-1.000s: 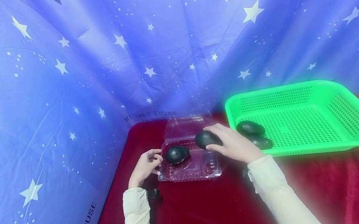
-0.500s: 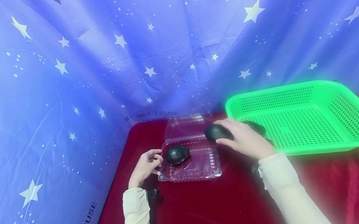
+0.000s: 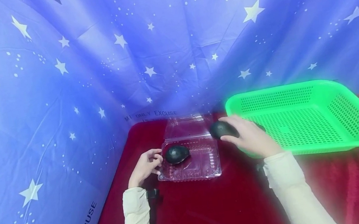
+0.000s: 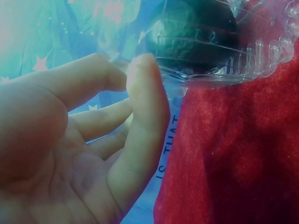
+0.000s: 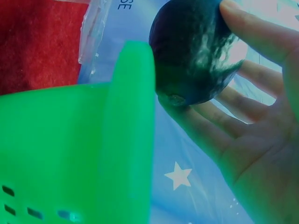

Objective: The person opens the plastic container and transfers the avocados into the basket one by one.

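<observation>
A clear plastic clamshell box (image 3: 202, 161) lies with its lid (image 3: 186, 128) folded back. One dark avocado (image 3: 177, 154) rests in the left part of its base. At the box's left edge, my left hand (image 3: 146, 166) pinches the rim between thumb and finger; in the left wrist view the fingertips (image 4: 142, 70) meet at the plastic. My right hand (image 3: 248, 137) grips another dark avocado (image 5: 194, 51), held between the box and the green basket, beside the basket's left rim. Behind this hand, the end of a further avocado (image 3: 260, 127) shows inside the basket, mostly hidden.
The green perforated basket (image 3: 341, 144) stands at the right on a red cloth (image 3: 205, 209). A blue star-printed curtain (image 3: 172, 53) hangs behind and along the left side, close to the box and the left hand.
My right hand has moved right with its avocado, from above the box's right part to beside the basket rim, covering the avocados there. The left hand and box have stayed put.
</observation>
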`<action>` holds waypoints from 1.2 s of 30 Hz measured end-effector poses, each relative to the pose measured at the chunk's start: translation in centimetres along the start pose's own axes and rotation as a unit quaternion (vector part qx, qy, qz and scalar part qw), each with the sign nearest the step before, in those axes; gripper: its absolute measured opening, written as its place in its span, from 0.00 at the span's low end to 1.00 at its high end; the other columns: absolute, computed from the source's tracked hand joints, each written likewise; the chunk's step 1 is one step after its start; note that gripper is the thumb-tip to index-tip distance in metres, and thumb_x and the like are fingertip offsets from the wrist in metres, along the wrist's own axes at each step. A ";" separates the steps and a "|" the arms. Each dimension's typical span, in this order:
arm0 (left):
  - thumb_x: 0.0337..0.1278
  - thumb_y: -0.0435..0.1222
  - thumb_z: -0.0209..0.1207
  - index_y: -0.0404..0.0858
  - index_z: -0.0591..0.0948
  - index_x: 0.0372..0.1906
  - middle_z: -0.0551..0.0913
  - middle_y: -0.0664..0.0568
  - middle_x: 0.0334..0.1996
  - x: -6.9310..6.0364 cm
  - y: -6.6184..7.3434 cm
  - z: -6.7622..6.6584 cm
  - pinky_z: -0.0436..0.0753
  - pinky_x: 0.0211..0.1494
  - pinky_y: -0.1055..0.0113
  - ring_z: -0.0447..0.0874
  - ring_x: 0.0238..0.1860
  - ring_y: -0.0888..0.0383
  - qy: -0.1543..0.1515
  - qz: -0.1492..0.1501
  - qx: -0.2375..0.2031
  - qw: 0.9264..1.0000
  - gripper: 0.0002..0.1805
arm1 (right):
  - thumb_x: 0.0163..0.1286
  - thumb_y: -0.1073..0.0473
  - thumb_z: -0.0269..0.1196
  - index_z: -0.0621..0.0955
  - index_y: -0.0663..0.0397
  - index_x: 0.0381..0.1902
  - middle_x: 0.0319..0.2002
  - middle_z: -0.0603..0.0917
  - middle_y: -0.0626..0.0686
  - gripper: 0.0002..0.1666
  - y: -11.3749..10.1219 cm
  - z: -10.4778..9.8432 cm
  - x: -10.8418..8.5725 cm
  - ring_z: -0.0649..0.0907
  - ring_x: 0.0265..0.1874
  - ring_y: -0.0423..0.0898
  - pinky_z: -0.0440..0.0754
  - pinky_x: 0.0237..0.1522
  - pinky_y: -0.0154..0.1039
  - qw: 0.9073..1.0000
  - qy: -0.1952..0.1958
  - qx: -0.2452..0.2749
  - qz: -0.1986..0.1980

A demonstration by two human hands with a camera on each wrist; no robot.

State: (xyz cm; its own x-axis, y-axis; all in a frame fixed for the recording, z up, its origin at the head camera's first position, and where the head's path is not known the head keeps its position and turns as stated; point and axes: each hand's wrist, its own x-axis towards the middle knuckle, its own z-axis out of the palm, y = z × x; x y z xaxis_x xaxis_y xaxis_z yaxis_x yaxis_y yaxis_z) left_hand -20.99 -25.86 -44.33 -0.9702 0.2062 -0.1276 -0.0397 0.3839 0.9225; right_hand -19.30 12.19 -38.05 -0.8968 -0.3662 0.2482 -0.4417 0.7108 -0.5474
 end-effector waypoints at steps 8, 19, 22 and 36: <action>0.60 0.22 0.56 0.23 0.71 0.64 0.79 0.36 0.40 -0.2 0.6 0.1 0.85 0.23 0.68 0.77 0.32 0.56 -0.004 -0.008 -0.006 1.000 0.25 | 0.70 0.47 0.63 0.66 0.54 0.73 0.72 0.66 0.62 0.38 0.6 -0.4 0.0 0.63 0.73 0.63 0.60 0.72 0.65 1.000 -0.007 -0.006 0.004; 0.60 0.22 0.55 0.22 0.70 0.64 0.79 0.35 0.41 -1.0 2.1 0.2 0.86 0.25 0.65 0.79 0.33 0.54 -0.009 -0.011 0.002 1.000 0.25 | 0.69 0.50 0.65 0.67 0.57 0.72 0.70 0.69 0.63 0.38 1.4 -1.1 -0.4 0.65 0.71 0.63 0.62 0.71 0.64 1.000 0.005 -0.010 -0.003; 0.60 0.22 0.55 0.22 0.70 0.64 0.79 0.35 0.41 -0.4 0.9 0.1 0.86 0.24 0.66 0.78 0.33 0.56 -0.005 -0.007 0.002 1.000 0.25 | 0.69 0.50 0.65 0.68 0.58 0.71 0.69 0.70 0.63 0.38 1.7 -1.3 -0.5 0.66 0.71 0.63 0.63 0.71 0.63 1.000 0.012 -0.010 -0.011; 0.60 0.24 0.56 0.26 0.72 0.64 0.79 0.37 0.41 0.1 -0.1 0.0 0.85 0.23 0.67 0.78 0.31 0.57 -0.001 -0.007 0.005 1.000 0.25 | 0.66 0.53 0.68 0.72 0.57 0.68 0.63 0.76 0.62 0.35 3.0 -2.2 -1.5 0.74 0.64 0.62 0.72 0.64 0.63 0.999 0.044 -0.009 -0.023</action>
State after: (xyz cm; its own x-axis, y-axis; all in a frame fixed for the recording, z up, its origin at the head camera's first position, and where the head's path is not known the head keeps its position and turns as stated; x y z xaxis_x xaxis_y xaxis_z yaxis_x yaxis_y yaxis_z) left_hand -21.10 -25.83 -44.47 -0.9692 0.2023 -0.1402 -0.0502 0.3954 0.9171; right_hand -19.32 16.21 -38.32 -0.8739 -0.3452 0.3424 -0.4822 0.7055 -0.5194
